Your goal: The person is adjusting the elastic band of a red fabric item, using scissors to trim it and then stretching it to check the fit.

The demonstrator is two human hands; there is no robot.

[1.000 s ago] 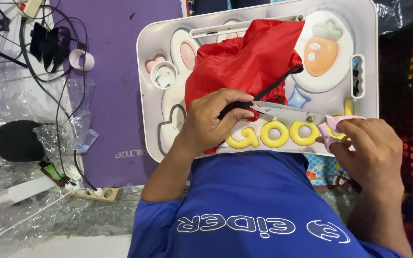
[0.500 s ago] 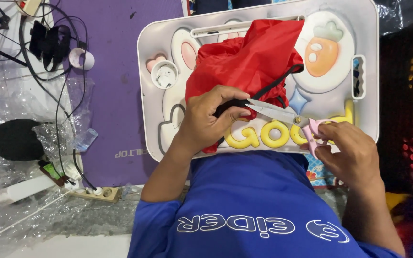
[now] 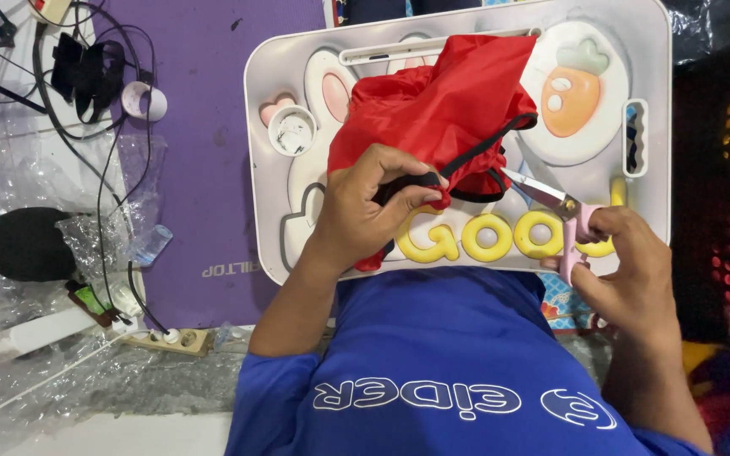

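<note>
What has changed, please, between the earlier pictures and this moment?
The right hand has drawn the pink-handled scissors rightward, away from the left hand. The left hand keeps its grip on the black strap of the red fabric; the tray is unmoved.

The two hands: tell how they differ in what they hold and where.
The left hand pinches a black strap of the red cloth over the tray; the right hand holds pink-handled scissors at the tray's near edge. The left is curled, the right looser. Both are bare.

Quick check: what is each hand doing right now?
Left hand: closed, pinching the black strap of the red fabric.
Right hand: closed on pink-handled scissors.
</note>
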